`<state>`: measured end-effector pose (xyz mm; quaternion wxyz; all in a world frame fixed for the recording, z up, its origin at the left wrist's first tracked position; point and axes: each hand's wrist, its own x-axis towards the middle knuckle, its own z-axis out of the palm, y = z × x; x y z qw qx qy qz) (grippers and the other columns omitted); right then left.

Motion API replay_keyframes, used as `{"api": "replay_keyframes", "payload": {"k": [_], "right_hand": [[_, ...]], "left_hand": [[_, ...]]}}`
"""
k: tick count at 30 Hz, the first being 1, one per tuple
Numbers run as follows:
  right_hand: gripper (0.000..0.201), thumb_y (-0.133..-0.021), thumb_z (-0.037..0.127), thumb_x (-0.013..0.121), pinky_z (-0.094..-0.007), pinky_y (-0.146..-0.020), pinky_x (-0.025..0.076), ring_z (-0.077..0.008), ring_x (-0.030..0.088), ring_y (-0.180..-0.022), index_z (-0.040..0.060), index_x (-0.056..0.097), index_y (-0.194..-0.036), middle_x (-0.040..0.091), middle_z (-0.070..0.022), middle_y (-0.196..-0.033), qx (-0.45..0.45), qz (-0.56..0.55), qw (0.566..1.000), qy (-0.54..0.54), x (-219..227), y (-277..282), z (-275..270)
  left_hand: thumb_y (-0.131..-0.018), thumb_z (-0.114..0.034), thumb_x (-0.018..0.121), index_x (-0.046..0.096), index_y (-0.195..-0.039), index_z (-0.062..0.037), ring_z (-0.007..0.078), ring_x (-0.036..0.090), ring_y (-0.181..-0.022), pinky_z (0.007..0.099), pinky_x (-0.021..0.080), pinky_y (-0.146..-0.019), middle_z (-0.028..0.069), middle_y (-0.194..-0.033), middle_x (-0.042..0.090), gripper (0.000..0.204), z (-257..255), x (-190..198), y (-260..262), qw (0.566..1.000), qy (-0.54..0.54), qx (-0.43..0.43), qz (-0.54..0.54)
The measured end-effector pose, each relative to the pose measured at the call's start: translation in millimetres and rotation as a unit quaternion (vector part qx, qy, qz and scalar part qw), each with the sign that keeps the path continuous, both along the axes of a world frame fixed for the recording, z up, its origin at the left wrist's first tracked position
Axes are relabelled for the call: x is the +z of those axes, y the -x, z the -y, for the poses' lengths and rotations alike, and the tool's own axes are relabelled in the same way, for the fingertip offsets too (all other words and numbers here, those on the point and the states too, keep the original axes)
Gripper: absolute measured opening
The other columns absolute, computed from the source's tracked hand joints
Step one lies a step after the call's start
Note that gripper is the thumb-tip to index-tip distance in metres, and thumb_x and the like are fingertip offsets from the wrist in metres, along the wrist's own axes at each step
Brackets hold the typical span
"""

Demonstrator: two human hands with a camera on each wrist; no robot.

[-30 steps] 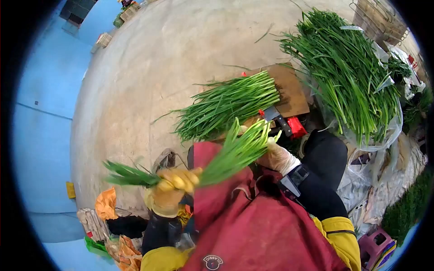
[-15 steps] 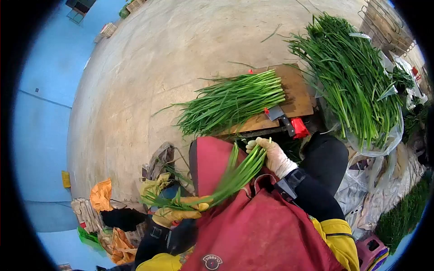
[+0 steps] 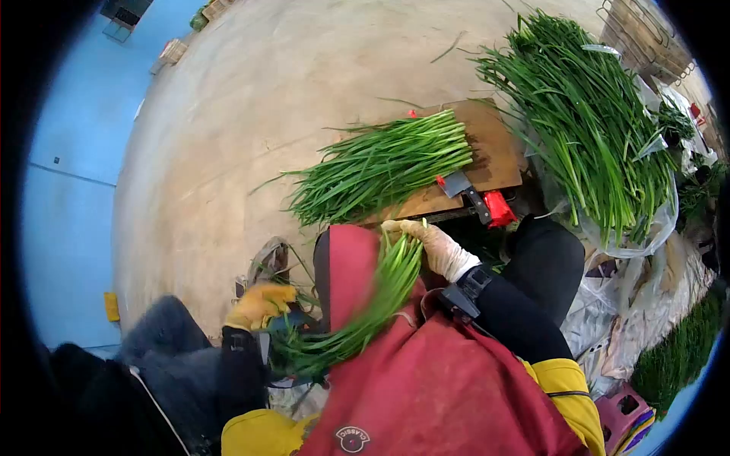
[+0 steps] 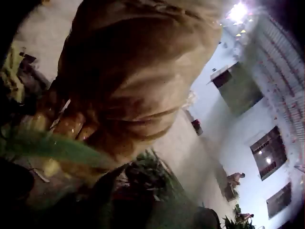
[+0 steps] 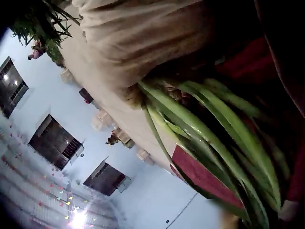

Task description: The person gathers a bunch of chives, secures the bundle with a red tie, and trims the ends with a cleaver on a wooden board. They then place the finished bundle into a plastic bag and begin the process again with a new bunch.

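Note:
My right hand, in a pale glove, grips the root end of a bundle of green chives. The bundle slants down and left across my red apron, its leaf tips hanging near my knee. In the right wrist view the glove curls round the chive stalks. My left hand, in a yellow glove, sits just up and left of the leaf tips. A green blade crosses its fingers in the blurred left wrist view, and I cannot tell whether they hold it.
A wooden board ahead carries a trimmed chive pile and a cleaver with a red handle. A big heap of chives lies on plastic at the right. A wire crate stands far right, on the concrete floor.
The bundle has swung down from level in front of me to slanting across the apron. My left hand has slid off its middle toward the tips. My right hand moved slightly left.

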<state>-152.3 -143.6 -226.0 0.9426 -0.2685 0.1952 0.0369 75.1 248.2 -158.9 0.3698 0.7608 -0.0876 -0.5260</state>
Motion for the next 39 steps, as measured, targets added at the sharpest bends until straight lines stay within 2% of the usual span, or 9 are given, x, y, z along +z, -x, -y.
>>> {"api": "replay_keyframes", "payload": {"k": [1,5,11,14,17,20,24,28,39], "right_hand": [[0.037,-0.09,0.038,0.064,-0.0298,-0.073,0.054,-0.0153,0.065,-0.077,0.0063,0.068,-0.108,0.068,-0.0031,-0.091,-0.006,0.006,1.0,-0.02,-2,-1,-1],[0.048,-0.096,0.038,0.057,-0.0352,-0.088,0.053,-0.0196,0.067,-0.093,-0.0007,0.06,-0.124,0.069,-0.0095,-0.108,0.001,0.03,1.0,0.008,-33,-3,-8],[0.053,-0.094,0.044,0.058,-0.0322,-0.082,0.052,-0.0185,0.064,-0.09,-0.0014,0.061,-0.121,0.067,-0.0085,-0.1,-0.032,0.095,0.995,-0.028,21,-6,-12],[0.057,-0.092,0.048,0.058,-0.0309,-0.082,0.052,-0.0179,0.064,-0.088,-0.0013,0.061,-0.12,0.067,-0.0084,-0.099,-0.046,0.135,0.99,-0.014,45,1,-4],[0.054,-0.092,0.047,0.058,-0.0318,-0.082,0.051,-0.0173,0.063,-0.088,-0.0006,0.063,-0.116,0.067,-0.0083,-0.1,-0.086,0.129,0.988,-0.01,67,10,1],[0.047,-0.095,0.04,0.058,-0.035,-0.083,0.053,-0.0217,0.065,-0.091,-0.0014,0.062,-0.117,0.067,-0.012,-0.104,-0.02,0.175,0.982,0.068,53,18,19],[0.043,-0.097,0.036,0.055,-0.0319,-0.088,0.049,-0.0186,0.063,-0.096,-0.0015,0.063,-0.116,0.067,-0.0103,-0.105,-0.001,0.109,0.98,0.166,59,33,36],[0.038,-0.097,0.029,0.057,-0.0317,-0.093,0.049,-0.0181,0.064,-0.099,-0.0019,0.063,-0.118,0.067,-0.0087,-0.108,-0.019,0.057,0.98,0.188,66,44,52],[0.04,-0.094,0.011,0.062,-0.0256,-0.098,0.042,-0.0119,0.057,-0.105,0.0026,0.057,-0.132,0.063,-0.0029,-0.113,0.009,0.042,0.904,0.426,86,51,55]], "left_hand": [[-0.089,-0.012,0.066,0.067,-0.116,-0.0023,0.0149,0.066,-0.093,0.0283,0.054,-0.079,0.0065,-0.104,0.071,0.028,29,24,-1,0.991,0.017,-0.052,0.122],[-0.093,-0.023,0.065,0.066,-0.119,-0.0043,0.0061,0.061,-0.085,0.0209,0.047,-0.07,0.0046,-0.103,0.071,0.032,115,61,-16,0.981,-0.014,0.005,0.196],[-0.095,-0.015,0.063,0.06,-0.127,0.0016,0.0132,0.062,-0.105,0.0256,0.049,-0.091,0.0074,-0.116,0.067,0.036,215,32,53,0.922,0.201,-0.104,0.315],[-0.099,-0.007,0.054,0.041,-0.143,0.0009,0.0137,0.056,-0.116,0.0274,0.044,-0.1,0.0078,-0.132,0.058,0.046,232,21,95,0.934,0.32,-0.026,0.16],[-0.1,-0.029,0.055,0.043,-0.142,-0.0009,0.017,0.056,-0.117,0.0326,0.044,-0.102,0.013,-0.132,0.058,0.052,238,25,134,0.942,0.336,-0.015,-0.003],[-0.097,-0.042,0.057,0.045,-0.14,-0.0025,0.0206,0.065,-0.106,0.0323,0.052,-0.092,0.0189,-0.129,0.059,0.06,235,39,165,0.823,0.318,0.051,-0.468],[-0.094,-0.038,0.062,0.045,-0.138,-0.0034,0.0193,0.069,-0.068,0.0225,0.055,-0.058,0.0219,-0.114,0.067,0.059,233,23,163,0.852,0.248,0.016,-0.46],[-0.095,-0.028,0.059,0.052,-0.128,-0.0022,0.0118,0.062,-0.061,0.022,0.051,-0.055,0.0129,-0.104,0.07,0.042,233,58,165,0.932,0.22,-0.05,-0.283],[-0.096,-0.029,0.058,0.054,-0.122,-0.0043,0.0201,0.065,-0.093,0.0266,0.053,-0.059,0.008,-0.1,0.062,0.036,233,65,165,0.94,0.162,0.027,-0.3]]}}
